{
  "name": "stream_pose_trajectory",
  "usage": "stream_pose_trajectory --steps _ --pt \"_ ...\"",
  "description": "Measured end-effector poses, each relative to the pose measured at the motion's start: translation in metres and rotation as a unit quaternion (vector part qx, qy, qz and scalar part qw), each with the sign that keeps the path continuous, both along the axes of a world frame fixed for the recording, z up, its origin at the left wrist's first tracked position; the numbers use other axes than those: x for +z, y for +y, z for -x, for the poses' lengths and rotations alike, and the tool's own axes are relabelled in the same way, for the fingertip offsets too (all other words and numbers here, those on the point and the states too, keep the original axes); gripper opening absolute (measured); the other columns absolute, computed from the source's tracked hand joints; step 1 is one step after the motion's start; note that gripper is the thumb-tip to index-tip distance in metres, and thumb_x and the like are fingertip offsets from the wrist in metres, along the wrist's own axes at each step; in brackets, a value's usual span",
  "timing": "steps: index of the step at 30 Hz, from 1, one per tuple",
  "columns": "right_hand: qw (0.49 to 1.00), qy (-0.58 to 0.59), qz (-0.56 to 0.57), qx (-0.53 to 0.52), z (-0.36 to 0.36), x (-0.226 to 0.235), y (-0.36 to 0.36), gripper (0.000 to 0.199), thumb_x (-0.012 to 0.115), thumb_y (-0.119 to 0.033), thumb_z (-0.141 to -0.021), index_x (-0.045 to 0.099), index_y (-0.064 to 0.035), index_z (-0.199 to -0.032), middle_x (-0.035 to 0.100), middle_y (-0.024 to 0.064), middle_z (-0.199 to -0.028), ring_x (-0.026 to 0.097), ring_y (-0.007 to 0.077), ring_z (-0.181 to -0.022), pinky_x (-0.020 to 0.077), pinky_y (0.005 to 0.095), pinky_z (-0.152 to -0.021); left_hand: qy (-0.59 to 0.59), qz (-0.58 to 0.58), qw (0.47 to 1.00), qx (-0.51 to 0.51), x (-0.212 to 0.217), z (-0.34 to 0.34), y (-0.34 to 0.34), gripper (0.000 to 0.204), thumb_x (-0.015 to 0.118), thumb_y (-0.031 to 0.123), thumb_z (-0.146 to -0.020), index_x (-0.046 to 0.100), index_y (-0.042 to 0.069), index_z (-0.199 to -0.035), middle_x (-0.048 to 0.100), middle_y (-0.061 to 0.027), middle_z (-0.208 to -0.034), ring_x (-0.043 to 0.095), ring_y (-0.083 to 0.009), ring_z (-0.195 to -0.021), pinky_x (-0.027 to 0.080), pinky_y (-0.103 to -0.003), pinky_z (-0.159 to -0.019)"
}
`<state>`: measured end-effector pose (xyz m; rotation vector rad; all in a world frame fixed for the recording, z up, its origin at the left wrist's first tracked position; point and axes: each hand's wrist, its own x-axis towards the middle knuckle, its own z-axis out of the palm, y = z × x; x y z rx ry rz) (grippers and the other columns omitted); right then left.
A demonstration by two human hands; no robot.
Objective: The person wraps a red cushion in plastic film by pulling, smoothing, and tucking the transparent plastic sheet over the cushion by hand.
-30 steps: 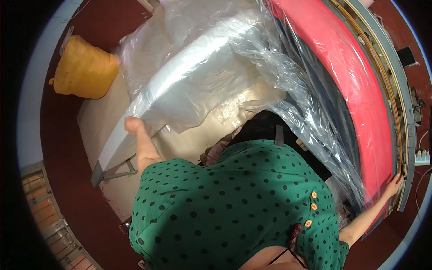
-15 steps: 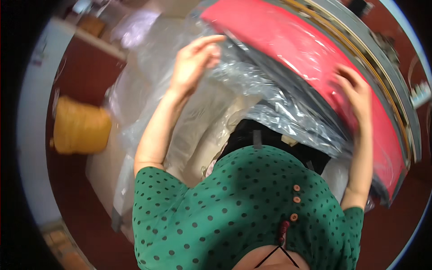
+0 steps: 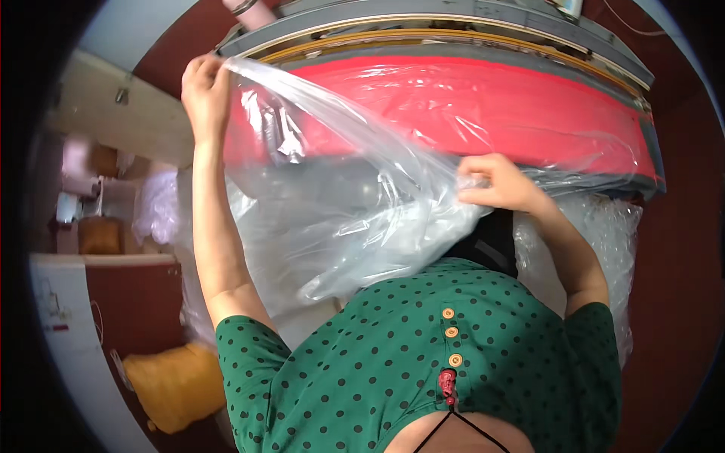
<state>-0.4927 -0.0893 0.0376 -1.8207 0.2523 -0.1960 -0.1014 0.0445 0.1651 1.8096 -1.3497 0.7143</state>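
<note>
A clear plastic sheet [image 3: 377,170] lies over a long padded surface of red fabric [image 3: 468,98] with a dark grey border. Its near part hangs down in shiny folds toward my lap. At the far left corner, my left hand [image 3: 206,90] pinches the sheet's edge and holds it raised. A bunched fold stretches from there across to my right hand [image 3: 498,183], whose fingers are closed on the sheet in front of my waist. Through the plastic, the red fabric shows at the left end.
Behind the red surface runs a grey machine rail [image 3: 453,19] with a yellow strip [image 3: 438,36]. A pink bottle [image 3: 251,11] stands at the far left. On the left are a chair with a yellow cover [image 3: 177,385] and a lilac plastic bundle [image 3: 158,204]. Bubbly clear plastic [image 3: 612,241] hangs at the right.
Both hands were raised with loose fingers; now they grip the plastic sheet, which spreads over the red fabric's left part. The view has turned, so the red surface lies straight across ahead.
</note>
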Motion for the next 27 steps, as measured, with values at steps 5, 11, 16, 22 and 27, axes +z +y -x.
stream_pose_trajectory --steps 5,11,16,22,27 --pt "0.967 0.155 0.177 -0.099 0.097 0.016 -0.051 0.021 0.063 -0.018 -0.07 0.057 -0.0001 -0.08 0.057 0.0099 -0.065 0.055 0.0135 -0.063 0.0443 0.0288 -0.059 0.664 0.248 0.687 -0.163 -0.028 -0.028 -0.028 0.014 0.047 0.01 -0.083 0.056 0.0 -0.084 0.057 -0.0054 -0.078 0.054 -0.0162 -0.07 0.045 -0.026 -0.061" --pt "0.784 0.283 0.428 -0.35 0.178 0.036 -0.077 0.029 0.063 -0.014 -0.071 0.057 -0.0011 -0.097 0.06 0.0072 -0.08 0.055 0.0139 -0.068 0.0451 0.027 -0.062 0.504 0.232 0.815 -0.165 -0.004 0.042 -0.074 0.016 0.049 0.015 -0.086 0.048 0.006 -0.072 0.044 0.003 -0.06 0.039 -0.0058 -0.051 0.033 -0.019 -0.046" --pt "0.84 -0.103 0.411 -0.339 0.048 0.067 0.017 0.076 0.073 -0.018 -0.061 0.037 -0.0001 -0.125 0.041 0.0165 -0.125 0.039 0.0286 -0.117 0.0312 0.0346 -0.096 0.443 0.145 0.847 -0.254 0.008 0.104 -0.084 0.019 0.053 0.02 -0.085 0.047 0.008 -0.071 0.041 0.0039 -0.058 0.032 -0.0026 -0.047 0.023 -0.018 -0.041" --pt "0.749 0.007 0.537 -0.389 0.063 -0.011 -0.01 0.053 0.058 0.003 -0.06 0.051 -0.0018 -0.112 0.056 0.0149 -0.106 0.052 0.0275 -0.102 0.0405 0.035 -0.084 0.376 0.167 0.86 -0.301 0.036 0.126 -0.08 0.009 0.052 0.012 -0.086 0.054 0.006 -0.079 0.043 0.0062 -0.062 0.035 0.0002 -0.052 0.026 -0.014 -0.045" --pt "0.741 0.07 0.273 -0.61 0.284 -0.015 -0.064 0.014 0.049 -0.004 -0.08 0.062 0.001 -0.081 0.06 0.0033 -0.072 0.053 0.0093 -0.068 0.0433 0.0221 -0.064 0.247 -0.024 0.946 -0.209 -0.013 0.045 -0.047 0.015 0.048 0.014 -0.087 0.047 0.008 -0.073 0.034 0.0075 -0.065 0.027 -0.0018 -0.057 0.022 -0.018 -0.049"
